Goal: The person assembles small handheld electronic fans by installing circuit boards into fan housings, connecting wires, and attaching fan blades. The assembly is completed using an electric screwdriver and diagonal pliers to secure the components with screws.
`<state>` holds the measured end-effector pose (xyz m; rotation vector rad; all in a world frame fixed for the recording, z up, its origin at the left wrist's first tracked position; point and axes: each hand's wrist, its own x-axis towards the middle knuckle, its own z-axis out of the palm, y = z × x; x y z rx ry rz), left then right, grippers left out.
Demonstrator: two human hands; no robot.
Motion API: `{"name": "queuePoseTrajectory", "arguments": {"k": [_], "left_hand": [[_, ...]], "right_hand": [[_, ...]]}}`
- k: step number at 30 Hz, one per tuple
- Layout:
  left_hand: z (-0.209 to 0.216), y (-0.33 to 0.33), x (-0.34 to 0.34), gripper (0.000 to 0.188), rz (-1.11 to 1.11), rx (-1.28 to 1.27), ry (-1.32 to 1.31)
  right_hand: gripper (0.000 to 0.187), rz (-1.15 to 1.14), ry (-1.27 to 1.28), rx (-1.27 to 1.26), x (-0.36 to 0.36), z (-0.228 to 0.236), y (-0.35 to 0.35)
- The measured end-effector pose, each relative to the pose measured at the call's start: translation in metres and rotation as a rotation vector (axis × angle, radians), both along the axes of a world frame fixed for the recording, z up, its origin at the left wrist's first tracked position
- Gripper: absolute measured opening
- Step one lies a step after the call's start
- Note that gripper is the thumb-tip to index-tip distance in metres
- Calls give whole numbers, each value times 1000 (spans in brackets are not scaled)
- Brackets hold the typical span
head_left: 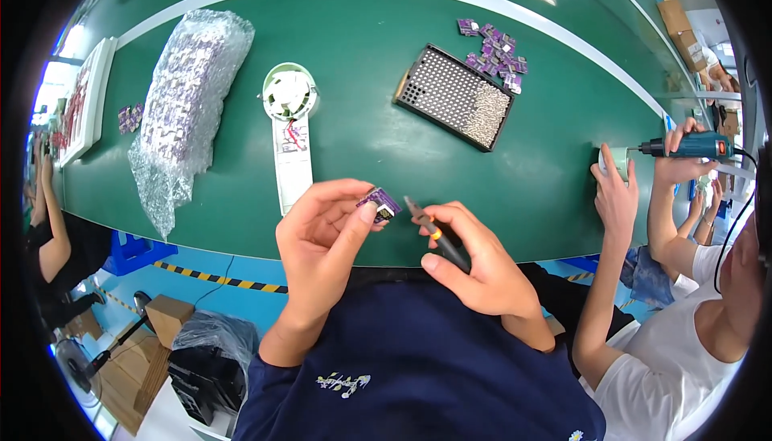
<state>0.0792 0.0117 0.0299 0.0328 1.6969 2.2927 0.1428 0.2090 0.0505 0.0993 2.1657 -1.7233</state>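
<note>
Between the thumb and fingers of my left hand (323,236) is a small purple circuit board (381,202) with pale and dark parts on it. My right hand (490,268) grips pliers (438,236) with orange-and-black handles; their metal jaws point up toward the board, a short gap apart from it. Both hands are over the table's near edge. Beyond my left hand lies a white fan housing (293,164) with a round pale-green head (289,94) and red wires showing.
A black perforated tray (418,91) partly filled with small metal pieces stands right of centre, beside a pile of purple boards (498,53). A bubble-wrapped bundle (189,87) lies at left. At right a co-worker holds an electric screwdriver (696,146) against a pale-green part (615,161).
</note>
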Motion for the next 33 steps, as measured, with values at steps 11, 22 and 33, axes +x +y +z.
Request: {"name": "queuePoseTrajectory", "arguments": {"k": [11,22,33], "left_hand": [[1,9,0,20,6,23,-19],[1,10,-2,19,-18,29,-21],[-4,7,-2,18,-63,25,-53]], "right_hand": [[35,-42,93,108,5,-4,-4],[31,-45,100,115,6,-2,-5],[21,-116,169,96,9,-10,-9]]}}
